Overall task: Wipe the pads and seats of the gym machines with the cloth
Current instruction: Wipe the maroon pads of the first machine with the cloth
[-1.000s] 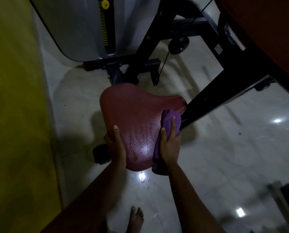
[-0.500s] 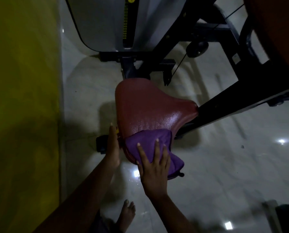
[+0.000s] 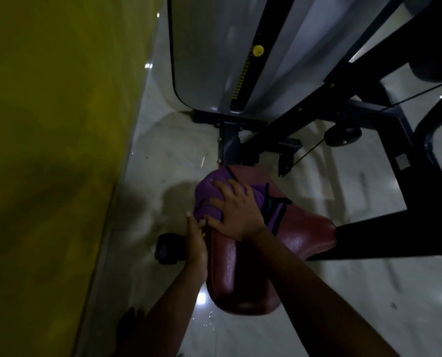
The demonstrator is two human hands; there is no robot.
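A dark red padded seat (image 3: pixel 299 233) of a gym machine fills the lower middle of the view. A purple cloth (image 3: pixel 207 199) lies over its far left part. My right hand (image 3: pixel 236 210) presses flat on the cloth with the fingers spread. Along the seat's left edge my left hand (image 3: pixel 195 243) rests with straight fingers. Part of the cloth and the seat's top is hidden under my right hand.
A yellow wall (image 3: pixel 47 150) runs close along the left. The grey weight-stack housing (image 3: pixel 214 60) with a yellow pin (image 3: pixel 257 50) stands behind the seat. Black frame bars (image 3: pixel 395 238) cross to the right. The floor (image 3: pixel 369 305) is glossy pale tile. A black foot (image 3: pixel 167 249) sits beside the seat.
My right hand has slid the cloth from the seat's right edge, over its near end, up to its far left part. My left hand stays on the left edge. The view has swung.
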